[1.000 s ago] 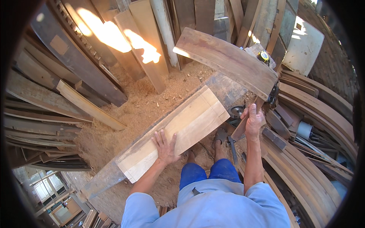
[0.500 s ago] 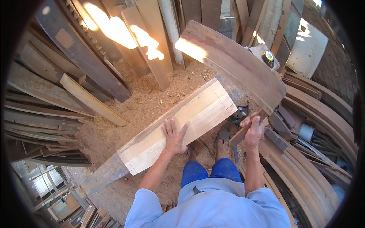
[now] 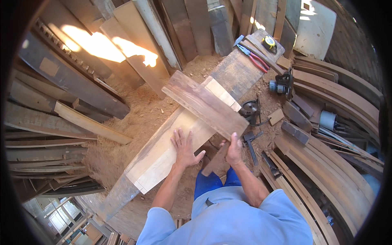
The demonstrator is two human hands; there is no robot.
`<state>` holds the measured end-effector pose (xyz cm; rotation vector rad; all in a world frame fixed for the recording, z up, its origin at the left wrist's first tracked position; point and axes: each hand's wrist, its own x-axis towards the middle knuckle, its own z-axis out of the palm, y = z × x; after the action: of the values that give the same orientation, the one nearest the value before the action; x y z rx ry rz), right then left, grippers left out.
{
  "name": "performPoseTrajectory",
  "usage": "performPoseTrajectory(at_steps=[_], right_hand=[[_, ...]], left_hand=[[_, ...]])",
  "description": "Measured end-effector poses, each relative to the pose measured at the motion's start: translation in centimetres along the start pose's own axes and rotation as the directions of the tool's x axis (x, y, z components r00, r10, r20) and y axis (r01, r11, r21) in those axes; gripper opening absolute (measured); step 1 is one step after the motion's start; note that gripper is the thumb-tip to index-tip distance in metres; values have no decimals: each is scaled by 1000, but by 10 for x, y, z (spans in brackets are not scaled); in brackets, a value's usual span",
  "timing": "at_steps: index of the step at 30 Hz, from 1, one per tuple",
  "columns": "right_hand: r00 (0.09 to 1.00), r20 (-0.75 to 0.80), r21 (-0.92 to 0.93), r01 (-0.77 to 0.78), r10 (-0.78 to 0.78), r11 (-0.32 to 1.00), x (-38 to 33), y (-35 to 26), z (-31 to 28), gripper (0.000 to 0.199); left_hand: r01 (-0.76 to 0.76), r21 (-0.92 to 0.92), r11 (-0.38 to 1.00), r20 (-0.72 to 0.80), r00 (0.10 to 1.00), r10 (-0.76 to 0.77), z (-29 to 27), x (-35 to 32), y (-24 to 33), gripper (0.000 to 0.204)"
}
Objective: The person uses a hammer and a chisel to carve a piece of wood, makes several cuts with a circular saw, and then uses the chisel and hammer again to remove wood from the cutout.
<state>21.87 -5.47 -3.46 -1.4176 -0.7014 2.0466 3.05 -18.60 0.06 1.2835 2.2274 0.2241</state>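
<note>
While left hand (image 3: 184, 148) lies spread flat on pale planed plank (image 3: 171, 153) and right hand (image 3: 234, 149) grips near end of dark weathered board (image 3: 206, 104) crossing it, risk of board tipping off, pinching fingers.
</note>
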Motion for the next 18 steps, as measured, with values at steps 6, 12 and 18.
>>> performPoseTrajectory(at_steps=[6,12,18], right_hand=[[958,114,-82,-256,264,963,2,-11,34,49],[947,172,4,-274,270,962,24,-7,29,45],[943,224,60,-267,247,962,24,-13,24,43]], left_hand=[[-78,-38,996,72,994,80,-9,-6,18,120],[-300,75,951,1,954,300,9,13,10,91],[-345,46,937,-97,932,348,18,17,11,89]])
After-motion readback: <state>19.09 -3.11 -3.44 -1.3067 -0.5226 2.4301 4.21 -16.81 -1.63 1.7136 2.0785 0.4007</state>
